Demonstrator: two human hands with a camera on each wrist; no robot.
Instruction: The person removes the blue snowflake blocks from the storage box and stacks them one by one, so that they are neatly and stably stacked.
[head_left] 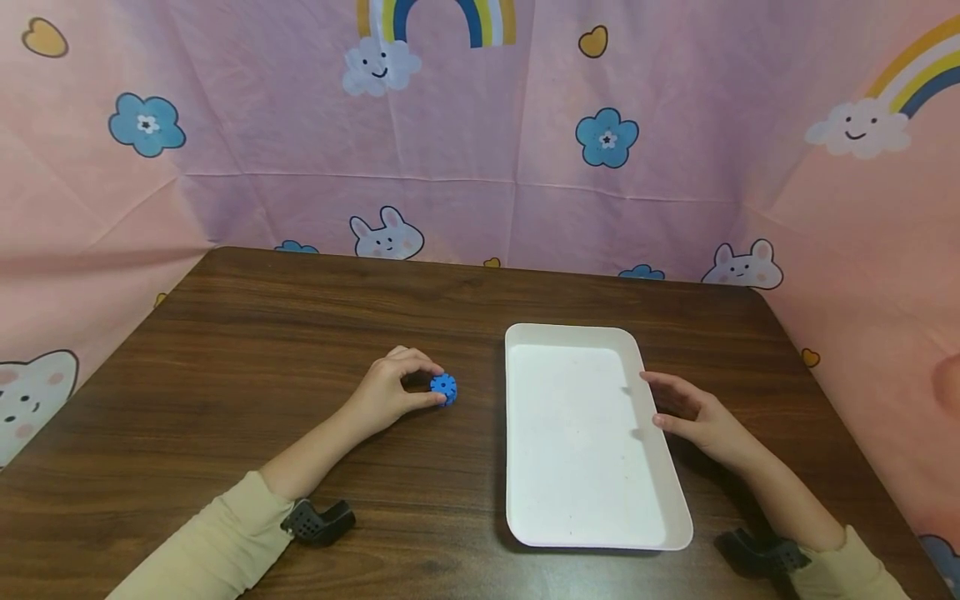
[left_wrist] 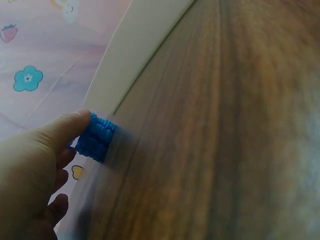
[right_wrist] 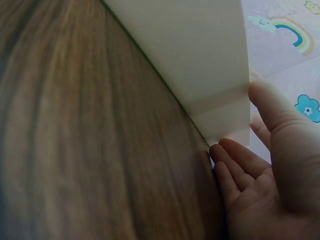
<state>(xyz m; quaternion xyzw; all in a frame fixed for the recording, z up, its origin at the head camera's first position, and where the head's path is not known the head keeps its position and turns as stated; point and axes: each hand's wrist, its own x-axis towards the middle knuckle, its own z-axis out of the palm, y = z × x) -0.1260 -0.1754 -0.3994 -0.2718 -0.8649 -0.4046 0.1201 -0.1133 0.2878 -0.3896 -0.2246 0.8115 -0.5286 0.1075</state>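
Note:
Near the middle of the table, my left hand [head_left: 386, 392] pinches a small stack of blue snowflake discs [head_left: 444, 388] between thumb and fingers. Notched edges of the stacked blue discs [left_wrist: 97, 138] show in the left wrist view, held close to the tabletop. To their right lies a shallow white tray [head_left: 585, 442] with nothing large in it. My right hand [head_left: 701, 421] is at the tray's right side, thumb and index fingertips touching the rim. In the right wrist view the other fingers [right_wrist: 240, 162] lie loosely bent against the outer wall, low by the table.
A dark wood-grain table [head_left: 300, 333] spans the scene. A pink and purple cloth [head_left: 465, 133] printed with flowers, clouds and rabbits hangs behind and beside it. Black wrist devices [head_left: 318, 522] sit on both forearms.

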